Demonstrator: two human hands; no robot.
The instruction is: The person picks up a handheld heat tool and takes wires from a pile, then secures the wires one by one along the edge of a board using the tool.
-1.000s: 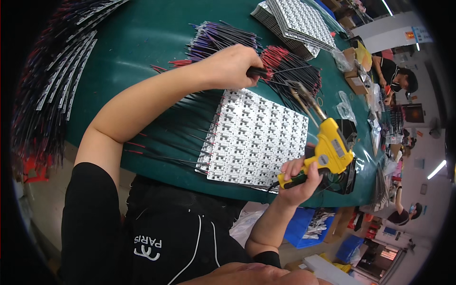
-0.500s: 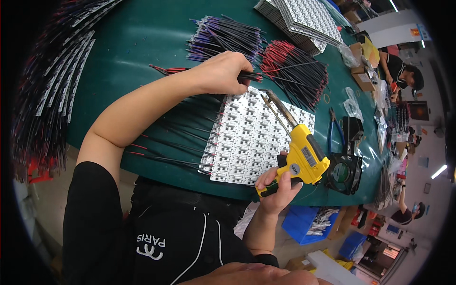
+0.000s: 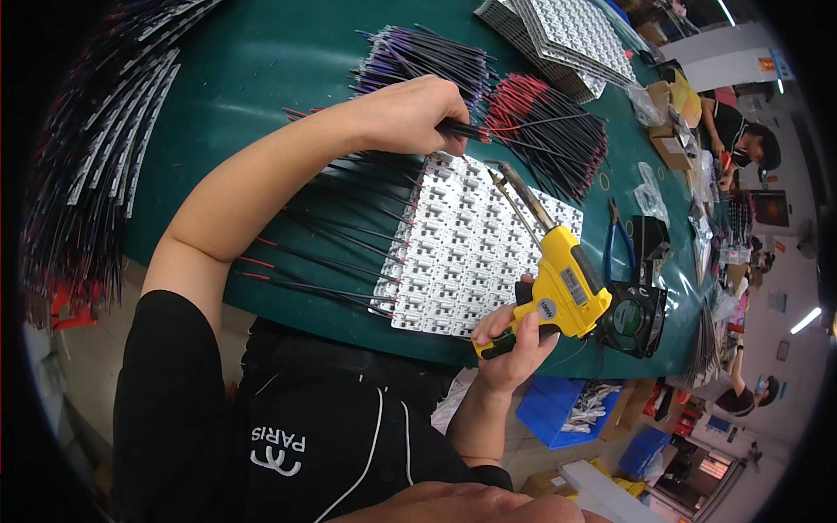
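Observation:
My left hand [image 3: 417,113] is closed round a bunch of black wires [image 3: 464,131] with red ends, just above the far left corner of a white circuit board panel [image 3: 462,248]. Black wires [image 3: 344,231] with red tips run out from the panel's left edge across the table. In my right hand [image 3: 516,356] is the handle of a yellow soldering gun [image 3: 565,283], near the panel's right side. Its metal tip points away from me and to the left, over the panel's far part, close to the held wires. Whether the tip touches anything, I cannot tell.
Beyond my left hand lie purple-ended wires [image 3: 423,63] and red-ended wires [image 3: 549,131]. A stack of white panels [image 3: 575,39] is at the back. Pliers [image 3: 620,248] and a black fan [image 3: 631,321] stand right. Wired strips [image 3: 109,166] hang left. Another person [image 3: 737,144] works far right.
My left hand has risen slightly away from me with the wires in it. The soldering gun keeps nearly the same place over the panel; the whole view has shifted a little.

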